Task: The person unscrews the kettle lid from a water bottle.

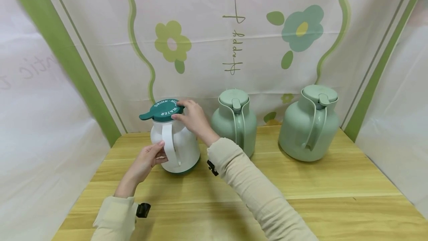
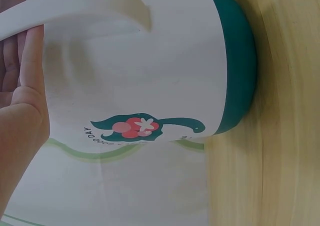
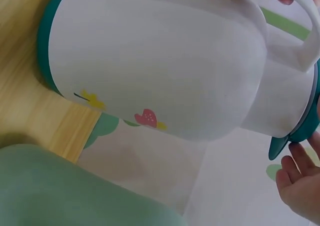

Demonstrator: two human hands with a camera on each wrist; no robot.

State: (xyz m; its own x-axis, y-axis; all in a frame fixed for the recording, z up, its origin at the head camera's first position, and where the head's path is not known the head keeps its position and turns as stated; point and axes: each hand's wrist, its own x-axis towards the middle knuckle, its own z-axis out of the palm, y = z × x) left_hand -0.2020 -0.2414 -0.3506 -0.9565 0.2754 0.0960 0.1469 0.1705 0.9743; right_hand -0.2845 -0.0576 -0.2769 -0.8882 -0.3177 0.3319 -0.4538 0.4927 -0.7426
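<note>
A white vacuum jug [image 1: 187,146] with a dark green base [image 2: 240,61] stands upright at the table's left side. Its round dark green lid [image 1: 164,111] sits level on the neck, lettered in white, with a tab pointing left. My left hand [image 1: 145,162] holds the white handle [image 1: 170,146], thumb against its side and fingers passing behind it. From the right, my right hand [image 1: 195,120] grips the lid's edge, thumb at the near side and fingers at the far side. In the right wrist view, fingertips [image 3: 295,151] reach the lid's rim beside its spout flap [image 3: 276,148].
Two pale green jugs stand to the right, one green jug [image 1: 249,125] close beside my right forearm and another green jug [image 1: 294,133] farther right. Behind the wooden table [image 1: 187,211] hangs a flowered curtain [image 1: 207,18], with white fabric at both sides.
</note>
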